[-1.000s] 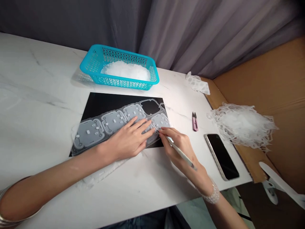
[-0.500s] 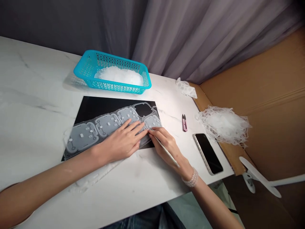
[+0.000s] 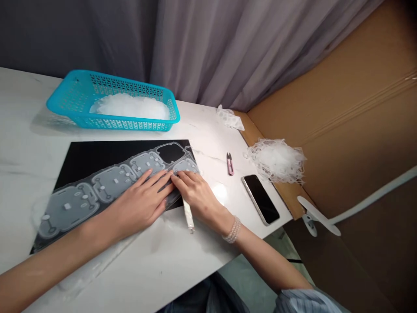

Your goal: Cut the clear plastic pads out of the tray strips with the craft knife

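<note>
A translucent moulded sheet (image 3: 112,182) with several rounded panels lies on a black mat (image 3: 94,156). My left hand (image 3: 143,202) rests flat on the sheet with its fingers stretched out. Close beside its fingertips, my right hand (image 3: 198,193) is closed around a slim white stick-like tool (image 3: 188,215). The tool's handle sticks out below the palm towards the table's front edge, while its tip is hidden by the fingers. Another clear sheet (image 3: 94,265) lies partly under my left forearm.
A blue plastic basket (image 3: 127,124) with white translucent pieces stands behind the mat. To the right lie pink thread snips (image 3: 230,164), a phone (image 3: 260,199) and a heap of clear stringy scraps (image 3: 278,161). A crumpled white piece (image 3: 230,118) is near the cardboard wall (image 3: 342,117).
My view has shifted, so the table's things appear further left. My right hand has turned over more, and the tool's handle has swung from along the wrist to below the palm.
</note>
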A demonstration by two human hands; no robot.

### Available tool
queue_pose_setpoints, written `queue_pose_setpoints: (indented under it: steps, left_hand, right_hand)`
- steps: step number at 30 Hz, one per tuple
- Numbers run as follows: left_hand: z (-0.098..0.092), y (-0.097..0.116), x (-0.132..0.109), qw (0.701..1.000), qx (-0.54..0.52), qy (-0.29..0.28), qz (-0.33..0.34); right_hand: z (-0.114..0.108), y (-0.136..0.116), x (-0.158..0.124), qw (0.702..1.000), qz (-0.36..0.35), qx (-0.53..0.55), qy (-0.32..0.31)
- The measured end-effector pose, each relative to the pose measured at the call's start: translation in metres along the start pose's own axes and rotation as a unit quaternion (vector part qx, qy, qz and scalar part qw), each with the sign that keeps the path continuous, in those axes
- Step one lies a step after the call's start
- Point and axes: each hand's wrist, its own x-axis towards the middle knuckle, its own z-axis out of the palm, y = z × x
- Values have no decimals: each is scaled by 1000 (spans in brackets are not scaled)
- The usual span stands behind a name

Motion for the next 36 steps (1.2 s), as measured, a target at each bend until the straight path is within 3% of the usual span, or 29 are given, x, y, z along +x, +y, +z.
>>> queue_pose_setpoints:
  steps: [2,4,5,7,10,12,14,19,23,28,33,36]
  left_hand:
    - [2,-2,-2,1000,6,3,1]
    - [3,-3,-3,1000,13,4,2]
    - [3,-4,-4,1000,15,3,2]
    - [2,-4,-5,1000,19,-3,2]
    - [-1,-3,-6,1000,21,-17,-2]
    - [-4,-1,-5,999,23,-27,-6]
    - [-6,1,-4,999,24,-34,-9]
    - [-14,5,-1,998,24,-50,-21]
    - [-17,6,-1,998,18,-56,-18]
    - [-17,7,-4,998,15,-54,-22]
    - [-16,5,-7,998,7,-58,-30]
    - [-14,6,-4,997,-2,-63,-44]
  right_hand:
    - [1,6,1,999,-6,46,5]
    - [4,19,2,985,11,163,55]
    - [5,27,1,966,40,239,93]
    - [6,45,0,898,120,392,159]
    - [4,63,-1,795,193,541,193]
    - [0,64,-1,773,195,573,190]
    - [-4,57,-1,791,191,555,173]
    - [-12,35,-1,885,150,423,123]
    - [-13,26,-3,911,134,373,110]
    - [-22,22,-12,908,175,373,80]
    - [-27,25,-23,860,252,428,116]
    - [-20,28,-28,863,261,415,119]
